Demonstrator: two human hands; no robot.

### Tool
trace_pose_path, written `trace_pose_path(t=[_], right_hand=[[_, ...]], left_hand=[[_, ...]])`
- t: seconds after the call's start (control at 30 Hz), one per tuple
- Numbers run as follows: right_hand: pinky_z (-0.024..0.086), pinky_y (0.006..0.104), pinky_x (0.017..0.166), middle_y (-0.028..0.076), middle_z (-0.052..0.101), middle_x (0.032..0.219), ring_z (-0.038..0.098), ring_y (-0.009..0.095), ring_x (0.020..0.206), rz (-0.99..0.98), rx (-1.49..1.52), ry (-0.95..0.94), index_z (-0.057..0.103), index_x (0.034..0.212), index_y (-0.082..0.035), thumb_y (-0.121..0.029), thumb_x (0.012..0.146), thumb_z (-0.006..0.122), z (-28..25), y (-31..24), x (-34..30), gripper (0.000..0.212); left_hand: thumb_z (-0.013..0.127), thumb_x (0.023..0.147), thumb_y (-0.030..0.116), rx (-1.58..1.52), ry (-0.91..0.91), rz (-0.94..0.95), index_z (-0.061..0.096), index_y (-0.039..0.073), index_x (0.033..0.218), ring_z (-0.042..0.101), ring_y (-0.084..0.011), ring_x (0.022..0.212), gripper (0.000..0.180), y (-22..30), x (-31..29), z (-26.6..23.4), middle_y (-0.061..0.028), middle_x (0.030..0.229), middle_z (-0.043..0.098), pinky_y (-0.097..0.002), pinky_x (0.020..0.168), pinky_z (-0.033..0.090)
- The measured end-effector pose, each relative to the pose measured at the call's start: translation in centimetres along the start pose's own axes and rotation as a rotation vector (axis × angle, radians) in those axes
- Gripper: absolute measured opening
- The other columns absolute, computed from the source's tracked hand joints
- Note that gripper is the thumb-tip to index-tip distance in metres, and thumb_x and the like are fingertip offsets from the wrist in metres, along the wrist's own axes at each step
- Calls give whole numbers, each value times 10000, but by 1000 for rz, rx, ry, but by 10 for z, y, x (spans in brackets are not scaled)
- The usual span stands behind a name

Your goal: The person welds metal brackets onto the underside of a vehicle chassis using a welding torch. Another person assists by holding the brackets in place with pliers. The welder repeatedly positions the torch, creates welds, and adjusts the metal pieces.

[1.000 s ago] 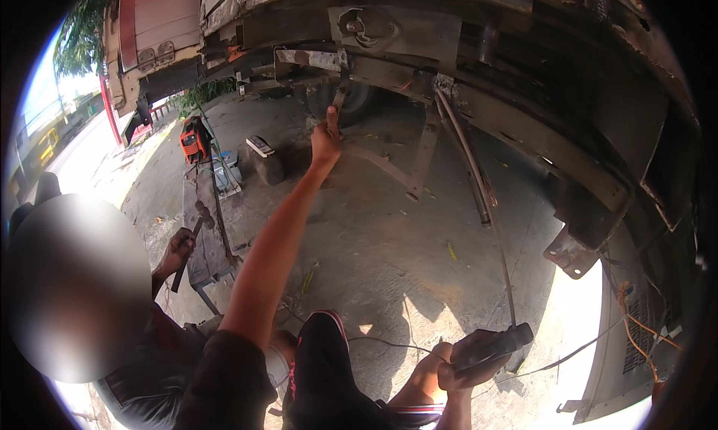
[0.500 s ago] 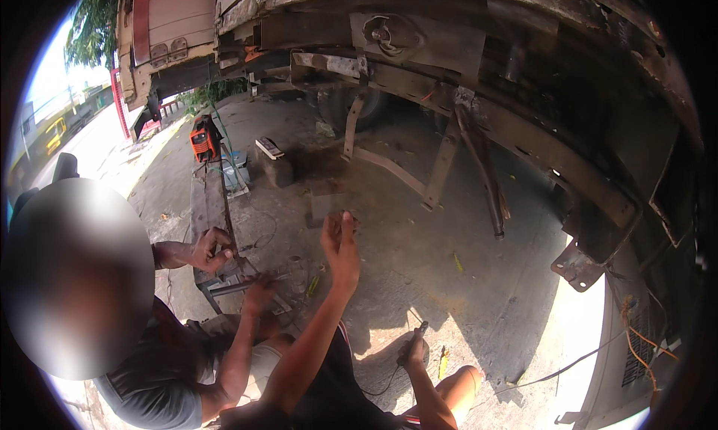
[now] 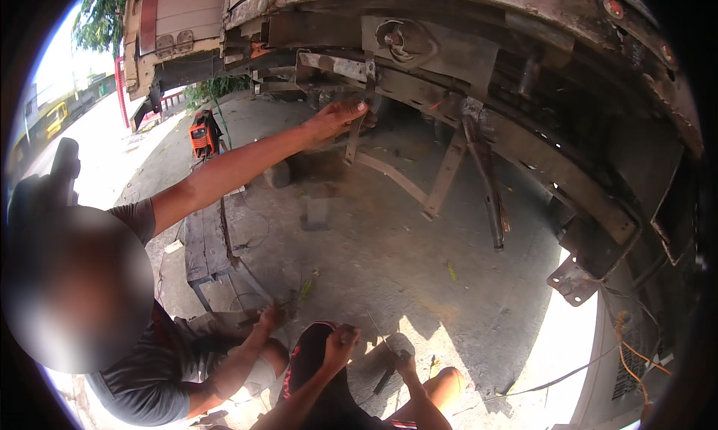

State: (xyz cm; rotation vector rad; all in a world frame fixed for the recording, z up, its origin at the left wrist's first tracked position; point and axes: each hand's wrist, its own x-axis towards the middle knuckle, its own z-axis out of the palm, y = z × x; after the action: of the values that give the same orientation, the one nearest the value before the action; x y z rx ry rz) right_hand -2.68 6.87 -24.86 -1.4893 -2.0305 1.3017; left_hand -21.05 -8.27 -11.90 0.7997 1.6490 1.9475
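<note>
My left hand [image 3: 341,343] is closed just above my left knee, its fingers curled together. A small dark bit shows at its fingertips, too small to name. Low on the right, my right hand [image 3: 404,361] grips what looks like a welding electrode holder [image 3: 384,379] with a dark handle; a thin rod slants up and left near it. To my left, a co-worker's hand [image 3: 345,118] touches a flat metal strap bracket [image 3: 354,140] hanging from the vehicle's frame rail. The co-worker's other hand [image 3: 271,315] is low by their knee, holding something dark that is unclear.
Overhead runs a rusty vehicle underside with a long frame rail [image 3: 523,142]. A brown metal bar [image 3: 486,183] hangs down from it. Beyond the co-worker stand an orange welding machine [image 3: 203,137] and a narrow bench [image 3: 203,243]. A cable [image 3: 540,386] crosses at right.
My left hand has dropped from raised in front of me to my knee and closed. The co-worker's arm has reached from the bench up to the bracket. My right hand has turned its tool downward.
</note>
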Motion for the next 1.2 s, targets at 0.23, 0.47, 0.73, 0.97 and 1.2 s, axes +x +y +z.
trace_pose_path(t=[0.23,0.47,0.73,0.97,1.2], right_hand=[[467,451,852,191,595,1081,584,376,988,-1034,-150,971,568,1140,3,-85,829,695,-187,-296,-73,347],[451,371,926,167,613,1116,591,264,1075,-910,287,171,533,1244,25,-166,1001,529,-285,-404,-48,310],[477,317,833,139,654,1059,610,173,935,-865,-151,135,508,1306,24,-46,984,488,-314,-399,-71,330],[465,409,881,272,615,1135,602,420,1026,-946,-371,217,446,1316,26,4,941,460,-312,-411,-82,376],[443,426,924,282,593,1185,561,438,1125,-891,-495,134,394,1349,33,33,919,473,-324,-417,-80,437]], left_hand=[[615,968,270,-56,-98,66,612,11,876,595,-107,714,275,15,28,24,-40,772,618,-276,656,475],[573,980,416,-458,-299,308,530,-23,1147,645,-151,806,472,229,111,168,-87,1004,628,-299,693,512],[531,971,300,47,-278,483,514,-69,941,658,-392,601,370,342,124,189,-193,578,627,-450,544,493],[552,961,263,-27,-184,518,519,-51,901,642,-404,595,322,330,128,201,-244,592,576,-455,519,448],[529,965,302,59,-189,490,520,-87,957,652,-449,679,390,333,127,199,-261,640,625,-504,610,508]])
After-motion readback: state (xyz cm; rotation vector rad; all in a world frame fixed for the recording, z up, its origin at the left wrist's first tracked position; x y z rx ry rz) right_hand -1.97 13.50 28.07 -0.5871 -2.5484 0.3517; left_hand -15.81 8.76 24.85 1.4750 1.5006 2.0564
